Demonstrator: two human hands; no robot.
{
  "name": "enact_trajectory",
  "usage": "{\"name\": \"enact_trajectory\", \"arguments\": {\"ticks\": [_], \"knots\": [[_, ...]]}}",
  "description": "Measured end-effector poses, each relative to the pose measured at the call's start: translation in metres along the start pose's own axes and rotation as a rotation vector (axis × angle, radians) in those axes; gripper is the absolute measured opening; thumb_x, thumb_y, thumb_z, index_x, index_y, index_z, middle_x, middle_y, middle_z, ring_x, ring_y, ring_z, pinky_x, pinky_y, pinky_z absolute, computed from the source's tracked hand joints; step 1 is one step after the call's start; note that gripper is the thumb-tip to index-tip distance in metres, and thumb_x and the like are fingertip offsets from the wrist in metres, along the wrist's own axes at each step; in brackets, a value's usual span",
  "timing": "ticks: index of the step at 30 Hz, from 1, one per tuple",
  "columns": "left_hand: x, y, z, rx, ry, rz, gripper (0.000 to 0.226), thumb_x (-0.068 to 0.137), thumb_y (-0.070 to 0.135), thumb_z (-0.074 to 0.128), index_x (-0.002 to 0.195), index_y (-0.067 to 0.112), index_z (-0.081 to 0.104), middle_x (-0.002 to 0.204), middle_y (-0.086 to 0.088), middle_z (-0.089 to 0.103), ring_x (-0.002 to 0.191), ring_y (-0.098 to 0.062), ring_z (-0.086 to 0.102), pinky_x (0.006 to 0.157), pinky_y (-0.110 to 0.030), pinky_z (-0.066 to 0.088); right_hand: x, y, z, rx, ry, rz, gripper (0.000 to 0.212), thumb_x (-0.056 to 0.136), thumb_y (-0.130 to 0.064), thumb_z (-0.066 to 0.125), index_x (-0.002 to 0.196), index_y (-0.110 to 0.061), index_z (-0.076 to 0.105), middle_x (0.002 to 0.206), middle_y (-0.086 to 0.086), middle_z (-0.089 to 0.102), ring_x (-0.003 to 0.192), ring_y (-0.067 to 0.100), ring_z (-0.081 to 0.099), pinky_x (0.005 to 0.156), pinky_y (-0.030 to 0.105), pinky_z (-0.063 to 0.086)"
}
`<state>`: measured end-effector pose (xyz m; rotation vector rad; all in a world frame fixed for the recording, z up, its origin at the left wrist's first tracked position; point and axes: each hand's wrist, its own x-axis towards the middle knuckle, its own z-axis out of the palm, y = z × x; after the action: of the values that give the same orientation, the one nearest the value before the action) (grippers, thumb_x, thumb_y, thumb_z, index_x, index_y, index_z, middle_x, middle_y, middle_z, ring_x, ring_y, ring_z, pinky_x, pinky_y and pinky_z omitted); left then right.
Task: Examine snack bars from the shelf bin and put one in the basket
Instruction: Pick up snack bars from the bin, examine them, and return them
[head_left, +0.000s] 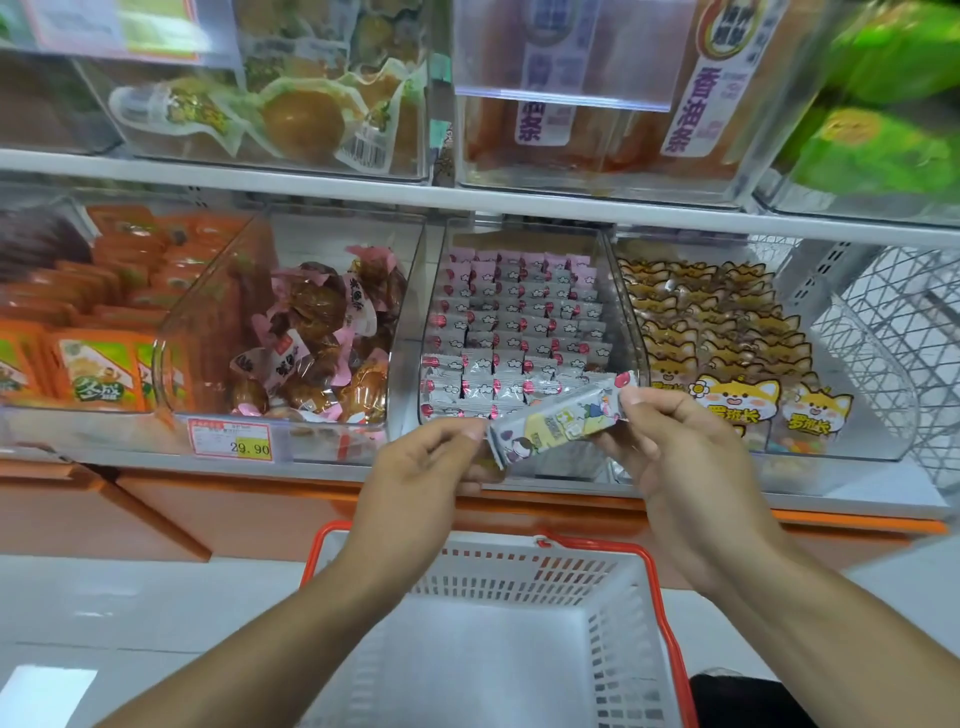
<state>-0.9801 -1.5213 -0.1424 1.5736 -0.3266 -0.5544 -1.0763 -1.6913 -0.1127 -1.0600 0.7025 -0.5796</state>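
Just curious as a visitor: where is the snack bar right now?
The snack bar is mid-frame, pinched at its ends by the left hand and right hand, before its bin, above the basket.

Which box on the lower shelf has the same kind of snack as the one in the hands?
The clear bin straight behind the held snack bar, filled with neat rows of pink-and-grey wrappers. Its neighbours hold brown lumpy packs and yellow fox packs.

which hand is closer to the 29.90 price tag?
Left. The left hand grips the snack bar's lower end just right of the price tag; the right hand holds the upper end, much farther right.
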Motion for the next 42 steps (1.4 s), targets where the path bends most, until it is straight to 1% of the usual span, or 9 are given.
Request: {"name": "enact_trajectory", "arguments": {"ticks": [4,6,10,19,26,29,35,39,42], "knots": [[0.003,-0.001,-0.006,-0.183,0.011,-0.078,0.025,0.076,0.055,0.066,0.085,0.036,0.08,0.085,0.001,0.078,0.086,-0.02,0.077,0.071,-0.024,0.059,0.002,0.006,-0.002,0.071,-0.009,0.116,0.006,0.098,-0.004,0.06,0.101,-0.003,0.065,0.088,0.007,0.079,0.092,0.02,0.076,0.072,0.024,0.061],[0.004,-0.004,-0.008,-0.212,0.037,-0.083,0.025,0.069,0.052,0.071,0.085,0.035,0.079,0.088,-0.002,0.079,0.087,-0.019,0.077,0.068,-0.018,0.057,0.003,0.007,-0.003,0.085,-0.045,0.174,0.008,0.097,-0.003,0.06,0.103,0.0,0.064,0.091,0.009,0.078,0.092,0.022,0.077,0.074,0.026,0.061],[0.007,-0.008,-0.01,-0.247,0.1,-0.144,0.013,0.096,0.021,0.064,0.089,0.019,0.075,0.09,-0.007,0.078,0.087,-0.021,0.077,0.067,-0.019,0.058,0.006,0.006,-0.003,0.091,-0.087,0.222,0.012,0.097,-0.003,0.059,0.107,0.001,0.064,0.098,0.015,0.078,0.09,0.024,0.077,0.072,0.026,0.062],[0.01,-0.012,-0.012,-0.134,0.084,-0.103,0.016,0.102,0.025,0.055,0.097,0.015,0.065,0.081,0.003,0.075,0.089,-0.018,0.076,0.071,-0.023,0.055,0.007,0.009,-0.006,-0.035,-0.097,0.211,0.012,0.101,-0.001,0.054,0.108,-0.006,0.062,0.11,0.02,0.073,0.094,0.027,0.076,0.076,0.029,0.063],[0.009,-0.01,-0.013,-0.157,0.08,-0.141,0.018,0.103,0.023,0.053,0.094,0.017,0.067,0.067,-0.005,0.072,0.069,-0.012,0.072,0.071,-0.028,0.052,0.0,0.005,-0.012,-0.705,-0.426,-0.105,0.069,0.083,-0.016,0.083,0.129,-0.057,0.053,0.134,-0.025,0.052,0.112,0.001,0.066,0.094,0.032,0.053],[0.008,-0.008,-0.012,-0.183,0.046,-0.146,0.026,0.103,0.017,0.051,0.084,0.018,0.067,0.066,-0.007,0.069,0.064,-0.013,0.069,0.067,-0.029,0.053,-0.002,0.007,-0.009,-0.741,-0.414,-0.21,0.045,0.085,-0.02,0.081,0.116,-0.047,0.065,0.12,-0.029,0.065,0.114,-0.008,0.059,0.099,0.027,0.051],[0.004,-0.002,-0.012,-0.19,-0.014,-0.02,0.015,0.087,0.042,0.064,0.092,0.03,0.074,0.08,0.005,0.069,0.079,-0.012,0.069,0.078,-0.029,0.06,-0.004,0.006,-0.006,-0.513,-0.378,-0.139,0.018,0.086,-0.023,0.078,0.101,-0.032,0.073,0.104,-0.005,0.076,0.079,0.019,0.074,0.066,0.027,0.058],[-0.001,0.0,-0.011,-0.153,-0.034,0.006,0.041,0.068,0.043,0.08,0.105,0.026,0.074,0.102,-0.002,0.077,0.092,-0.024,0.076,0.085,-0.032,0.06,0.002,0.008,-0.008,-0.372,-0.361,0.01,0.021,0.085,-0.023,0.078,0.105,-0.019,0.077,0.092,0.008,0.077,0.078,0.019,0.071,0.068,0.023,0.056],[0.001,-0.001,-0.01,-0.248,0.077,-0.045,0.049,0.062,0.035,0.084,0.104,0.012,0.071,0.098,-0.011,0.078,0.088,-0.027,0.077,0.08,-0.027,0.061,0.004,0.007,-0.008,-0.189,-0.403,0.09,0.033,0.078,-0.025,0.076,0.107,-0.009,0.077,0.097,0.014,0.074,0.08,0.02,0.067,0.073,0.021,0.056]]}}
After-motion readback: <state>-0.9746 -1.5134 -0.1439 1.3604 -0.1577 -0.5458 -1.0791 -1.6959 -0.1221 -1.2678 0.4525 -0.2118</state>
